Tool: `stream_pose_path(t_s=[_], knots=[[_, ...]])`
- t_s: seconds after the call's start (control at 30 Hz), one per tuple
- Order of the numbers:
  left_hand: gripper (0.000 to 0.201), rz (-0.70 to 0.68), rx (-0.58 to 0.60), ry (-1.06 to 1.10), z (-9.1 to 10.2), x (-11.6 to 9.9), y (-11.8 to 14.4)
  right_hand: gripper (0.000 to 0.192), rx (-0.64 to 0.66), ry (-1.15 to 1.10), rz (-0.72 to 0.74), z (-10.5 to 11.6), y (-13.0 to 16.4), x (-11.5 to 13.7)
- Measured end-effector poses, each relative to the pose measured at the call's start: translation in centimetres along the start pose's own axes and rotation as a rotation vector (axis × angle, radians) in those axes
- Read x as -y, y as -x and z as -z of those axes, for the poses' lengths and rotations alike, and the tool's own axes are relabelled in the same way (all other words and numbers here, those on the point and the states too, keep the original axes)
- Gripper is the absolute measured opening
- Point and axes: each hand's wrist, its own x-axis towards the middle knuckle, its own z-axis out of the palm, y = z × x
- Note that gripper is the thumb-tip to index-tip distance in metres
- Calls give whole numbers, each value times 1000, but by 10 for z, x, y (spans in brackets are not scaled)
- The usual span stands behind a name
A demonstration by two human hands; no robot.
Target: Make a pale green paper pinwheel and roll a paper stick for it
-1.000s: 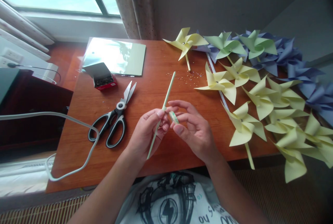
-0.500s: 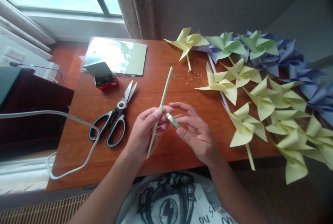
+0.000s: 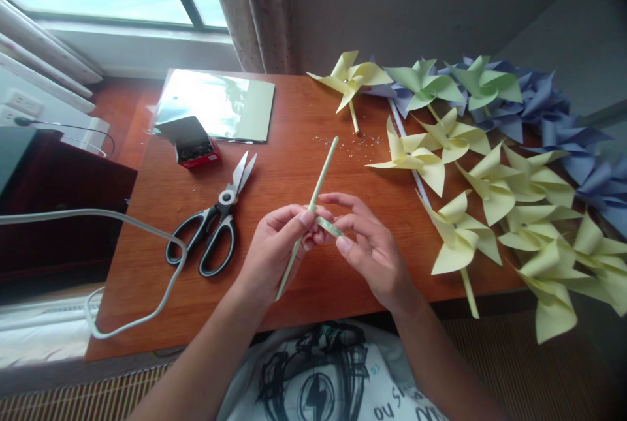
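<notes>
Much of the pinwheel work looks done, judging by the heap of finished paper pinwheels filling the table from twelve round to four o'clock of the hands; what is in hand now is a bare pale-green stick (image 3: 321, 176) with no paper wheel on it. The left hand (image 3: 277, 245) is closed around the stick's middle, thumb and forefinger pinching it, so that it slants from seven o'clock up toward one o'clock above the wooden table (image 3: 294, 121). The right hand (image 3: 365, 245) is half open, its fingertips pinching a short strip (image 3: 329, 226), probably tape, whose other end touches the stick just beside the left thumb. So this stick seems to be at an early stage, with its wheel not yet mounted. Counting the finished ones: about eight yellow pinwheels (image 3: 416, 156), two green pinwheels (image 3: 425, 85), and a pile of blue pinwheels (image 3: 553, 114) at two o'clock, overlapped too thickly to count. At nine o'clock lies one pair of black-handled scissors (image 3: 215, 225), blades slightly apart; at ten o'clock one small open box of pins (image 3: 193, 143), and beyond it one glossy stack of paper sheets (image 3: 220, 104). One white cable (image 3: 122, 225) loops over the table's left edge.
</notes>
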Motion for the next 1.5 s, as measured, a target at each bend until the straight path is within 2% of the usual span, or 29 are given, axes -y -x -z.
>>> stream_pose_path(t_s=[0.17,0.27,0.5,0.73,0.93,1.03,1.33,1.5], knots=[[16,-109,-28,-207,-1,1,4,9,-92,148,-62,0,-2,5],[16,-130,-47,-236,-1,2,4,9,-74,194,-101,0,-2,7],[18,-103,-50,-226,1,3,3,12,-8,59,-223,0,-1,11],[17,-103,-34,-191,0,2,2,17,40,-44,-235,2,-1,6],[17,-100,-61,-179,-2,1,2,22,8,-84,-218,1,2,2],[19,-81,-75,-176,-1,1,2,20,34,-137,-217,2,4,2],[17,-44,-37,-147,0,0,1,14,11,-236,-286,-3,3,3],[18,-51,-61,-146,0,1,1,17,-9,-238,-303,-6,2,4]])
